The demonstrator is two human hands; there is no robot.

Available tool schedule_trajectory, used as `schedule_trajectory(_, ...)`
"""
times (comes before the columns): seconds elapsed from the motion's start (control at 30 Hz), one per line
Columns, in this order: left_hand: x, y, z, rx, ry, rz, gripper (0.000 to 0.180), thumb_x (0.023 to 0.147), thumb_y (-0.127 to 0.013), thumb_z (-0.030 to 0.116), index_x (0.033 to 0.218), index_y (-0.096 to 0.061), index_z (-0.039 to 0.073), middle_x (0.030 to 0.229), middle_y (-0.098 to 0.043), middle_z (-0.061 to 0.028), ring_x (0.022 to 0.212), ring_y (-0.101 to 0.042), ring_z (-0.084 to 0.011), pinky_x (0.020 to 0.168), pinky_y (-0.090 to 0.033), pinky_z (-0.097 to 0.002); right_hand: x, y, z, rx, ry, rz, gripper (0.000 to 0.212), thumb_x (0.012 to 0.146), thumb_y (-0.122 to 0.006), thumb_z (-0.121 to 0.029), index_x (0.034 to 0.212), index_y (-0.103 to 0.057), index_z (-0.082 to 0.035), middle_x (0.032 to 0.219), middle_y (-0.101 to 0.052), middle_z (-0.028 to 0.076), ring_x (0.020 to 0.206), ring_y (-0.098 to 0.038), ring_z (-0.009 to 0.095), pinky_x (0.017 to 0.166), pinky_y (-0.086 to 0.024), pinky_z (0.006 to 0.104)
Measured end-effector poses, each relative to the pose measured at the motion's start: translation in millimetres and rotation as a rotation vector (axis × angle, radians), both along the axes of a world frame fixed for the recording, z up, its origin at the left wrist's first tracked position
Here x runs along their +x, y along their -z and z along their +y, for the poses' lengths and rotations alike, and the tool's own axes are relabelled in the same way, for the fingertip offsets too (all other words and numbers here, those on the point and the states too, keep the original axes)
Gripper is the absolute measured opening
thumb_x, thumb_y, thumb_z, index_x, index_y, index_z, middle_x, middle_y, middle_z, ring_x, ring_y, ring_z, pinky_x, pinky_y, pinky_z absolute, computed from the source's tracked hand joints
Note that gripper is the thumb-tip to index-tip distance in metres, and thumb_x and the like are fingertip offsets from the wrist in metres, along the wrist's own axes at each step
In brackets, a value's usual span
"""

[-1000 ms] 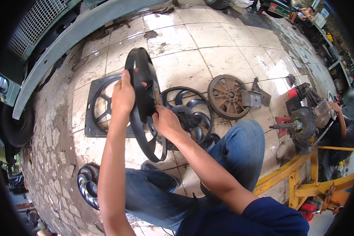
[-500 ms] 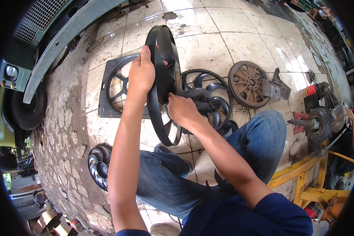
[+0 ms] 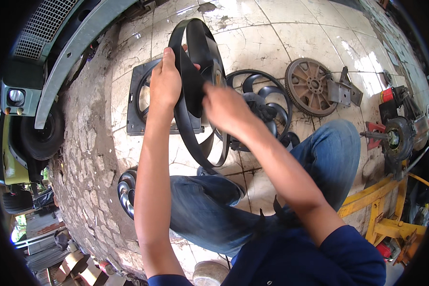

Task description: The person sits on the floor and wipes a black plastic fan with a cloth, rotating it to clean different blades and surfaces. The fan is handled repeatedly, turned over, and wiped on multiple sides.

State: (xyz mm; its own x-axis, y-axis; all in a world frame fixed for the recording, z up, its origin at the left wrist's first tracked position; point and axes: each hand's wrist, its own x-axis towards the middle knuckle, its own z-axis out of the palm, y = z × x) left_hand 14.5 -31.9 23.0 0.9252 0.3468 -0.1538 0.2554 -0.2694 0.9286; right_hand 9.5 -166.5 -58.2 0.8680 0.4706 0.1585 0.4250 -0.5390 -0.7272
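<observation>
Head view, upper centre: my left hand point(image 3: 166, 81) pinched a ringed radiator fan point(image 3: 190, 81); my blurred right hand point(image 3: 229, 110), grip unclear, had shifted hubward, mid-work.

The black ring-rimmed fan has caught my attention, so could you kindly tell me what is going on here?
The person's left hand grips the black ring-rimmed fan by its outer ring, holding it nearly edge-on to the camera. The right hand, blurred, is near the fan's hub; whether it touches is unclear. A black square shroud, a second ringed fan and a rusty toothed wheel lie on the tiled floor beyond.
</observation>
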Motion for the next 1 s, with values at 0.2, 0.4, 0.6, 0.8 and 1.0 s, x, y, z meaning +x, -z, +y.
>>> schedule_trajectory(0.2, 6.3, 4.2, 8.5, -0.048, 0.017, -0.004, 0.061, 0.105, -0.024, 0.048, 0.132, -0.062, 0.007, 0.089, -0.074, -0.0103, 0.083, -0.069, -0.0159, 0.08, -0.053, -0.0294, -22.5, 15.7, 13.3, 0.182, 0.032, -0.106, 0.015, 0.087, -0.056, -0.005, 0.1, -0.055, 0.001, 0.087, -0.066, 0.022, 0.084, -0.067, 0.041, 0.074, -0.054, 0.0508)
schedule_trajectory(0.4, 4.8, -0.7, -0.1, -0.134, 0.11, 0.054, 0.064, 0.106, -0.025, 0.05, 0.131, -0.059, 0.001, 0.098, -0.072, -0.0131, 0.088, -0.069, -0.0182, 0.082, -0.056, -0.0301, -29.4, 79.0, 0.1, 0.679, 0.434, 0.191, 0.014, 0.093, -0.049, -0.006, 0.102, -0.057, 0.0, 0.089, -0.062, 0.022, 0.081, -0.063, 0.037, 0.074, -0.048, 0.0431)
schedule_trajectory(0.6, 14.2, 7.4, 23.6, -0.3, 0.087, 0.007, 0.064, 0.107, -0.018, 0.047, 0.128, -0.056, -0.001, 0.105, -0.069, -0.0163, 0.095, -0.069, -0.0282, 0.088, -0.057, -0.0387, -52.1, 113.6, -49.1, 1.452, 0.852, 0.648, 0.026, 0.098, -0.047, -0.012, 0.119, -0.059, -0.002, 0.116, -0.065, 0.009, 0.102, -0.063, 0.018, 0.092, -0.049, 0.0323)
schedule_trajectory(0.8, 16.9, 5.9, 37.2, -0.242, 0.031, -0.012, 0.085, 0.09, -0.058, 0.066, 0.128, -0.052, -0.009, 0.105, -0.067, -0.0194, 0.099, -0.068, -0.0282, 0.089, -0.056, -0.0385, -92.0, 134.6, -20.2, 1.418, 0.732, 0.997, 0.029, 0.098, -0.059, -0.017, 0.121, -0.057, 0.0, 0.113, -0.066, 0.008, 0.102, -0.063, 0.014, 0.088, -0.05, 0.0278)
schedule_trajectory(1.0, -14.8, 0.0, 58.6, 0.311, -0.112, -0.12, 0.086, 0.09, -0.061, 0.062, 0.145, -0.04, 0.0, 0.119, -0.063, -0.0189, 0.108, -0.066, -0.0268, 0.082, -0.057, -0.0358, -113.8, 138.4, -16.2, 0.945, 0.616, 0.807, 0.027, 0.097, -0.06, -0.014, 0.119, -0.056, 0.001, 0.099, -0.064, 0.006, 0.092, -0.059, 0.011, 0.081, -0.046, 0.0269)
